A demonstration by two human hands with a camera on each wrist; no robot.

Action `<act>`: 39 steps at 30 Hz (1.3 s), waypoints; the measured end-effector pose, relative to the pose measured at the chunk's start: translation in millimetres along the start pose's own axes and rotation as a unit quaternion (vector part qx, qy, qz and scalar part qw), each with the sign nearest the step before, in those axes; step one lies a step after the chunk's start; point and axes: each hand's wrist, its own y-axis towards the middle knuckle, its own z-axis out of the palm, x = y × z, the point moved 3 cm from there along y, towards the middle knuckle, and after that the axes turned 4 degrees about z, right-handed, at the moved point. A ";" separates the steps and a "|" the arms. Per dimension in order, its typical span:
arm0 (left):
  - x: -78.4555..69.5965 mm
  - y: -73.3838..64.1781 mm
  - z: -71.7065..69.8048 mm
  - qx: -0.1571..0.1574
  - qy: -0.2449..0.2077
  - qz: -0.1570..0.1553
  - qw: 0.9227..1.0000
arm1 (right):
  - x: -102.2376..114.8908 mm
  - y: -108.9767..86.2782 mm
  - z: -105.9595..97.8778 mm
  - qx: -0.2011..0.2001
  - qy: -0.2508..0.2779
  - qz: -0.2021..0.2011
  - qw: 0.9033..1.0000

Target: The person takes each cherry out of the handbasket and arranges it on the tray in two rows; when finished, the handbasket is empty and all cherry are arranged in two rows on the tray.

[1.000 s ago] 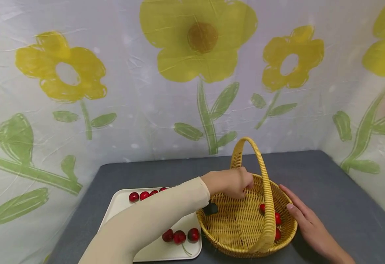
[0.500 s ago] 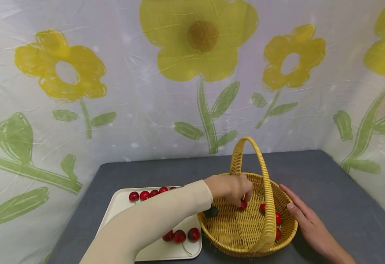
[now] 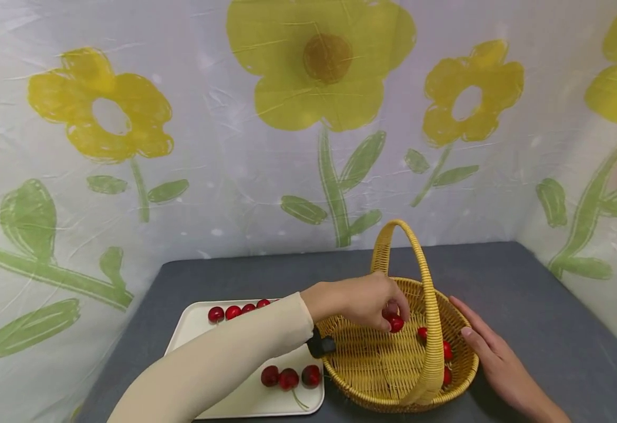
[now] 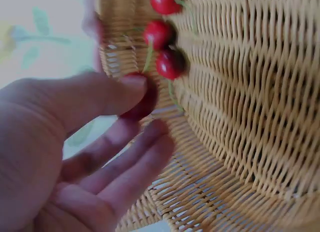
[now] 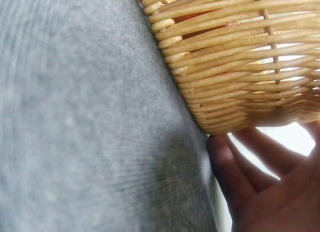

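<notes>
Yellow wicker makes up the basket (image 3: 377,367) in front of me, its handle (image 3: 434,329) arching over it. Of my two hands, the left (image 3: 368,299) reaches into the basket, pinching a dark red cherry (image 3: 395,324) between thumb and forefinger; its other fingers show loosely bent in the left wrist view. The cherry is above the basket's floor, left of the handle. Three more cherries (image 3: 447,351) lie along the basket's right side, and the wrist view shows green stems among them.

My right hand (image 3: 493,359) rests against the basket's outer right side, fingers extended, thumb at the rim.

A white tray (image 3: 245,405) sits just left of the basket, with a row of cherries (image 3: 233,312) along its far edge and three (image 3: 289,379) near its right front corner, one with its stem trailing forward. My cream sleeve (image 3: 218,358) crosses above the tray and hides its middle. A black device (image 3: 321,344) shows at my left wrist. Everything stands on a dark grey desk (image 3: 540,305), backed by a pale cloth (image 3: 213,205) with yellow flowers.
</notes>
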 end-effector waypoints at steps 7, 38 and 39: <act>-11.4 -64.6 0.4 -0.133 -0.155 0.000 0.979 | 0.9 -0.1 -0.5 0.010 0.003 -0.001 1.000; -0.7 -290.4 102.6 -0.447 -0.313 -0.197 0.815 | -1.8 -1.7 1.0 0.016 0.020 -0.010 1.000; 1.3 -289.1 106.1 -0.446 -0.319 -0.200 0.812 | -1.8 -1.8 1.1 0.015 0.019 -0.009 1.000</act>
